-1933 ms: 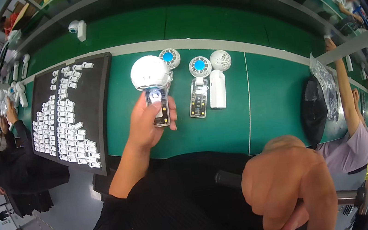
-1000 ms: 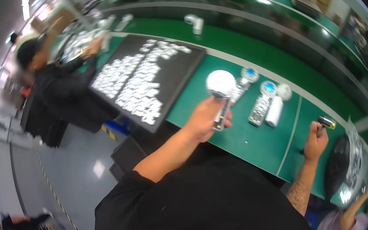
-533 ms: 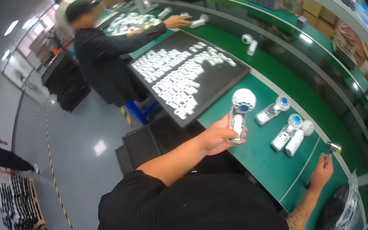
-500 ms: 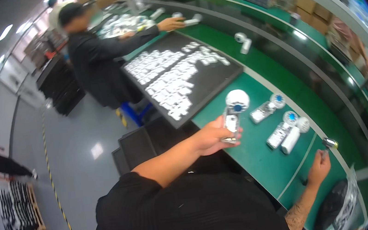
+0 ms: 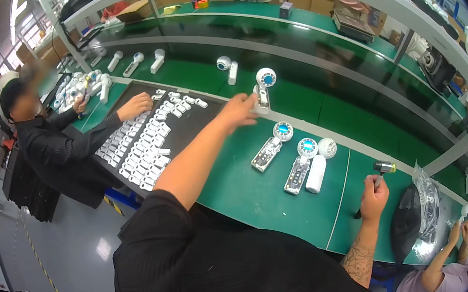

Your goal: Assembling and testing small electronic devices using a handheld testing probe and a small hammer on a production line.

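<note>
At the near edge of the green belt lies a white handheld fan, its handle showing inner parts. My left hand, slightly blurred, is at the left side of that handle. Its fingers are apart, and none wrap round the handle's right side. My right hand grips a small mallet upright over the table; its head is dark with a yellowish face. Between my hands lie two fans with opened handles, an upper fan and a lower fan. Beside the lower one is a closed white fan.
A dark tray of white handle parts sits at left, where a co-worker reaches over it. More fans lie on the belt. A black bag and clear plastic wrap are at right, with another person's arms beyond.
My left hand has moved away from me to the belt edge, and the fan it held now lies there. My right hand still holds the mallet. The view has turned rightward.
</note>
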`<state>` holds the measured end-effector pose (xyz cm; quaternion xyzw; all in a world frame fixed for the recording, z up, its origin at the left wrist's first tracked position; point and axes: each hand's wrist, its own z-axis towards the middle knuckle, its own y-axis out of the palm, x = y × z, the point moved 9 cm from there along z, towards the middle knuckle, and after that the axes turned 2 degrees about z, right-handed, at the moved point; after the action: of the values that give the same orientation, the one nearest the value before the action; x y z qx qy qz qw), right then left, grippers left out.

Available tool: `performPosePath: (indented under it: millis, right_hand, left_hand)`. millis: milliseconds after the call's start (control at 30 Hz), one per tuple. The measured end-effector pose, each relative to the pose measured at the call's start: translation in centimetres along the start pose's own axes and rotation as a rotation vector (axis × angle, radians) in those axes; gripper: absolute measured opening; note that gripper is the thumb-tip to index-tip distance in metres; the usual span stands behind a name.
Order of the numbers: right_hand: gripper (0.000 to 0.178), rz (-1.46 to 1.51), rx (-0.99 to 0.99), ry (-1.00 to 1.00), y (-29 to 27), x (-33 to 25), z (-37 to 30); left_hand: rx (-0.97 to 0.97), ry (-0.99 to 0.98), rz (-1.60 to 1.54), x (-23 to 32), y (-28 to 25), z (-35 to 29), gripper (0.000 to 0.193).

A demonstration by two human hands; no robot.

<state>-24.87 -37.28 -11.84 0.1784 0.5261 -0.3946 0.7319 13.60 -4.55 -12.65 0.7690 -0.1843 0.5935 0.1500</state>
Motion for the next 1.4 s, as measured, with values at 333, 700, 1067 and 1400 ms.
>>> performPosePath:
  millis: [333, 700, 1067, 1400]
  right_hand:
    - [0.016, 0.110, -0.053, 0.173, 0.4, 0.7, 0.3]
    - [0.014, 0.134, -0.055, 0.292, 0.6, 1.7, 1.6]
    - [0.013, 0.111, -0.200, 0.237, 1.9, 0.5, 0.4]
    - [0.016, 0.081, -0.344, 0.140, 3.5, -1.6, 0.0]
  left_hand:
    - [0.354, 0.353, 1.004, 2.8, -6.7, 14.7, 0.057]
    - [0.270, 0.287, 1.198, 3.8, 1.6, 4.1, 0.052]
    - [-0.061, 0.022, 1.094, -3.7, 7.4, -11.0, 0.054]
    - [0.711, -0.033, 0.982, -0.2, -10.8, -26.0, 0.061]
